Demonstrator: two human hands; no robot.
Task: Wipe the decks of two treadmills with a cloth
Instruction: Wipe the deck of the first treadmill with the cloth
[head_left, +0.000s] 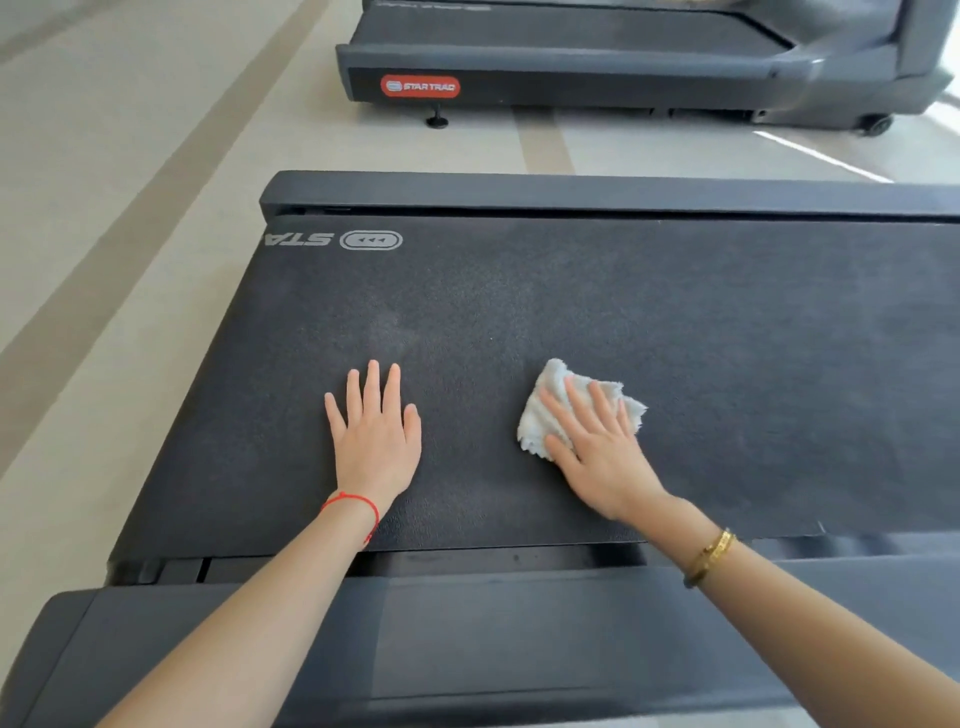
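Treadmill deck (519, 312), the near one, fills the middle of the view as a dark textured belt with a printed logo (371, 240) at its far left corner. On its left part the left hand (375, 431) lies flat, palm down, fingers (372, 384) straight and slightly spread, holding nothing; a red string bracelet (353, 501) circles that wrist. To the right, well apart from that hand, the white cloth (550, 400) lies bunched on the belt. The right hand (597, 452) presses down on it with straight, spread fingers, which cover the cloth's near right part, while its crumpled edges stick out past the fingertips on the far side and to the left. A gold bangle (710, 557) sits on the right wrist. Far beyond, across a strip of pale floor (104, 208), stands the second treadmill (597, 78) with a red badge (420, 86) on its side.
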